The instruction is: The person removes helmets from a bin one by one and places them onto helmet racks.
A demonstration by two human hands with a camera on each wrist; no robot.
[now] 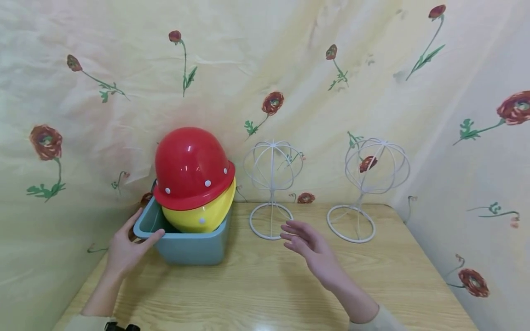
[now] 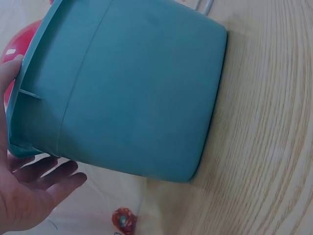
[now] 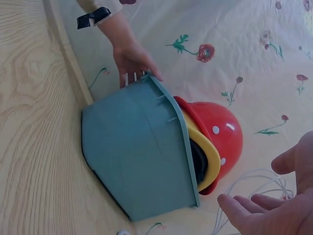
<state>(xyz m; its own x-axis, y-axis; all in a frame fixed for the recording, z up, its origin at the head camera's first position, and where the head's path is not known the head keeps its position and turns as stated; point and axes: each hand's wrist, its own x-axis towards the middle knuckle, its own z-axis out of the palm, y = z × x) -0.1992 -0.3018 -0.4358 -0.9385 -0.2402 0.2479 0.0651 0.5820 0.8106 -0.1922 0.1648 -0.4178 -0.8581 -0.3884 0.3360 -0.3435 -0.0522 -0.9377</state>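
A blue-green plastic bin (image 1: 190, 248) stands on the table at the left, with a red hard hat (image 1: 191, 165) stacked over a yellow hard hat (image 1: 196, 219) in it. My left hand (image 1: 125, 248) holds the bin's left front corner; its thumb lies over the rim, and the fingers (image 2: 58, 183) reach along the outside wall below it. To the right of the bin, my right hand (image 1: 316, 257) hovers over the table with relaxed fingers and holds nothing. Behind its fingertips is a white wire head-shaped stand (image 1: 272, 189).
A second white wire stand (image 1: 361, 193) leans a little farther right. Both stand near the back edge of the wood-grain table (image 1: 244, 294). A flower-printed cloth (image 1: 232, 69) hangs close behind the table and along both sides.
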